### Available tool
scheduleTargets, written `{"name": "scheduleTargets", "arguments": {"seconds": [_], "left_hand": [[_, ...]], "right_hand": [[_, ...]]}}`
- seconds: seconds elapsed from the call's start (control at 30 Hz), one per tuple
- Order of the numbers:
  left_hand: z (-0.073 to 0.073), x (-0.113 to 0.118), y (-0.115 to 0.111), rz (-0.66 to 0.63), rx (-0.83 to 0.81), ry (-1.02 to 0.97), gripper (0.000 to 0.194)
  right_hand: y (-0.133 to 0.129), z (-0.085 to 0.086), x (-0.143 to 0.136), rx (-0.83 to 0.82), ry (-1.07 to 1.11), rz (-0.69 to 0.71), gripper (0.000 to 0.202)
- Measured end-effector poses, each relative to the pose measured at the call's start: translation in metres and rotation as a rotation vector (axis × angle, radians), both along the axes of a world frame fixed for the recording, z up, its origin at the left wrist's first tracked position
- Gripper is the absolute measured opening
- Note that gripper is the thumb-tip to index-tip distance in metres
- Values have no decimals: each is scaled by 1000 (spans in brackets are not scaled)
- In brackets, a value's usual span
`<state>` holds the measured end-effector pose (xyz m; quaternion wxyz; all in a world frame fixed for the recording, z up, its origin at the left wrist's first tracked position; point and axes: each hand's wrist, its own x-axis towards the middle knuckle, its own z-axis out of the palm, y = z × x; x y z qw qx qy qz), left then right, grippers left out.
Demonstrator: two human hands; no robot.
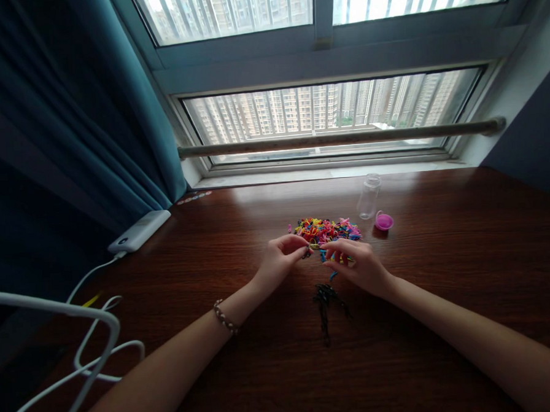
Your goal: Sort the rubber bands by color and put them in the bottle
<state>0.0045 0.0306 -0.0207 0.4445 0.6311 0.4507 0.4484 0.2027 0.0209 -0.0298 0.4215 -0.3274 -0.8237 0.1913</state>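
A heap of small colourful rubber bands [320,228] lies on the brown wooden table, just beyond my hands. My left hand [280,258] is closed in a pinch at the heap's near left side, with small dark rubber bands [307,253] at its fingertips. To the right, my right hand [361,268] hovers over the near edge of the heap, thumb and fingers apart, and I see nothing held between them. Blue and yellow bands show beneath its fingers. Nearer to me lies a separate bunch of black rubber bands [324,294], with strands trailing toward me.
Behind the heap at right stands a clear open bottle [369,198], with a pink cap [384,222] beside it. A white power strip [140,231] and looping white cable [96,314] lie at left by the blue curtain [128,134]. A barred window is behind the table.
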Motion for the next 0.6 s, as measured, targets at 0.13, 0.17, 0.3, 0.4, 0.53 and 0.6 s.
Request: {"name": "scheduleTargets", "arguments": {"seconds": [0.13, 0.17, 0.3, 0.4, 0.53, 0.6], "left_hand": [[3, 11, -14, -90, -110, -76, 18], [3, 13, -16, -108, -124, -84, 19], [1, 13, -17, -160, -154, -128, 20], [3, 13, -17, -180, -167, -143, 19], [5, 15, -17, -210, -171, -137, 19], [4, 13, -16, -209, -142, -104, 18]], "right_hand": [[-6, 2, -3, 64, -39, 30, 36], [-7, 2, -4, 71, -42, 39, 35], [-8, 3, -4, 77, -20, 43, 19], [-7, 3, -4, 74, 2, 47, 11], [-8, 4, -3, 61, 22, 58, 7], [-9, 6, -3, 45, 22, 61, 6]]}}
